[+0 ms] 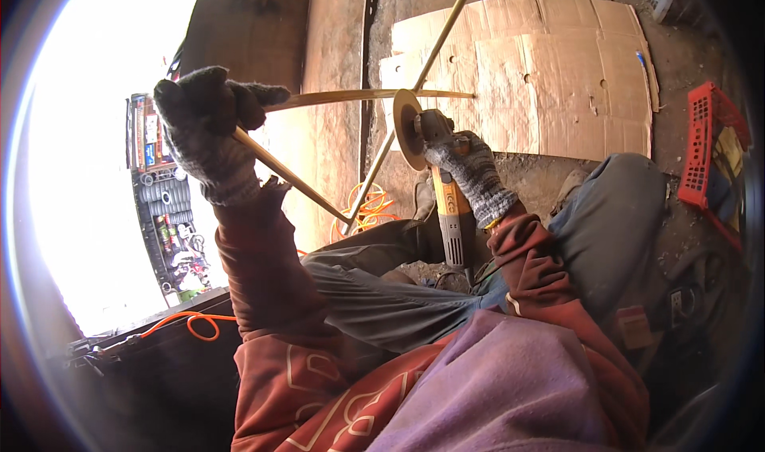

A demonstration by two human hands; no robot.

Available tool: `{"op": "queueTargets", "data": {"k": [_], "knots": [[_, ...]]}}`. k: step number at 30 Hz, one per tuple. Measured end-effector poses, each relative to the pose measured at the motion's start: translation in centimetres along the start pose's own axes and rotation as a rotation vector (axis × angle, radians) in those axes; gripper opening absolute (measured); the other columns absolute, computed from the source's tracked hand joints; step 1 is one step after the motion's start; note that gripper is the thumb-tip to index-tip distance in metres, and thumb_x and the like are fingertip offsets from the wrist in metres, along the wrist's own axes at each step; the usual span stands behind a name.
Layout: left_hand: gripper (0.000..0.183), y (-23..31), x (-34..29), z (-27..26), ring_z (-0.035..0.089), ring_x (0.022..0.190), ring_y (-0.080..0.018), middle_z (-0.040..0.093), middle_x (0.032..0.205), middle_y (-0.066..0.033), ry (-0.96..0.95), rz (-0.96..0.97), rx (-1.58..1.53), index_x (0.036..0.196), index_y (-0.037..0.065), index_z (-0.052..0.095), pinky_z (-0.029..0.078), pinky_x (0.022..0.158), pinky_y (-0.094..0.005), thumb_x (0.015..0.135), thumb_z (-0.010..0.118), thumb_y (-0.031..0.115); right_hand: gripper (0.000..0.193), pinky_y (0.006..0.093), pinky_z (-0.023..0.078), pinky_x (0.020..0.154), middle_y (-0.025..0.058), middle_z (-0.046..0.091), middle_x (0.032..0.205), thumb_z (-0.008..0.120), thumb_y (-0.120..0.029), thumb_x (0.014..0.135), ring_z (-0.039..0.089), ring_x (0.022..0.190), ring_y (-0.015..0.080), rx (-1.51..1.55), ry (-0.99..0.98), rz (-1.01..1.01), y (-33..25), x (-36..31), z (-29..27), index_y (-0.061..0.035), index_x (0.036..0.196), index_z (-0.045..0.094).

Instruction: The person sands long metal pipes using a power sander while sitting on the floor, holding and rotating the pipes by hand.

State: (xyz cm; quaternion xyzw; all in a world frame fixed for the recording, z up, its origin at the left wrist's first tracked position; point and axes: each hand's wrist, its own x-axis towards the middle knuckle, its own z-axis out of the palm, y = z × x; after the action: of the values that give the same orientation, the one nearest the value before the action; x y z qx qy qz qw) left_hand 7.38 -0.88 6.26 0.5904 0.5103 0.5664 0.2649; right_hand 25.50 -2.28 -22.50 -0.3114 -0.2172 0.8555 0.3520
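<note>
In a dark and grey knitted glove, my left hand (205,129) is closed around the corner of a frame of thin, brass-coloured metal bars (335,97), holding it up at the left. One bar runs right from the hand, another slants down, and a long one crosses them toward the top. My right hand (475,174), in a similar glove, is wrapped round the head end of a yellow and grey angle grinder (449,205). Its round disc (406,129) stands on edge close to where the bars cross; whether it touches them I cannot tell. My left fingertips are partly hidden.
Flattened cardboard (550,77) lies on the dirty floor ahead. A red plastic crate (701,149) stands at the right. Orange cord (370,206) is coiled beyond my legs, and more orange cord (203,324) lies at the left. Shelves of goods (169,197) show beyond the bright opening.
</note>
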Motion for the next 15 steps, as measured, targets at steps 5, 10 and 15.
{"op": "queueTargets", "data": {"k": [5,10,15], "knots": [[0.063,0.4,-1.5,1.2,0.059,0.048,-0.0264,0.054,0.056,-0.0072,0.142,0.039,0.152,0.098,-0.002,0.068,0.059,0.058,-0.0513,0.098,0.041,0.055,0.037,0.0273,0.056,0.068,0.0076,0.067,0.091,0.079,-0.015,0.078,0.065,0.079,0.0149,0.181,-0.135,-0.196,-2.3,-2.8,3.9,-0.001,0.105,0.059],[0.057,1.1,-3.7,1.5,0.064,0.051,-0.0305,0.06,0.059,-0.0111,0.389,0.084,0.367,0.096,-0.001,0.068,0.058,0.056,-0.0518,0.097,0.048,0.052,0.038,0.0266,0.056,0.07,0.0086,0.066,0.099,0.077,-0.016,0.08,0.065,0.081,0.0141,-0.182,-0.147,-0.209,-2.0,-1.9,3.1,-0.0026,0.11,0.058],[0.062,0.0,-4.7,0.5,0.062,0.047,-0.0292,0.055,0.054,-0.0083,0.317,0.095,0.251,0.094,0.002,0.07,0.057,0.053,-0.0515,0.096,0.044,0.058,0.044,0.0291,0.056,0.072,0.0092,0.065,0.106,0.078,-0.009,0.078,0.065,0.087,0.014,0.306,-0.16,-0.032,0.2,-0.8,0.5,-0.0046,0.112,0.052]]}}
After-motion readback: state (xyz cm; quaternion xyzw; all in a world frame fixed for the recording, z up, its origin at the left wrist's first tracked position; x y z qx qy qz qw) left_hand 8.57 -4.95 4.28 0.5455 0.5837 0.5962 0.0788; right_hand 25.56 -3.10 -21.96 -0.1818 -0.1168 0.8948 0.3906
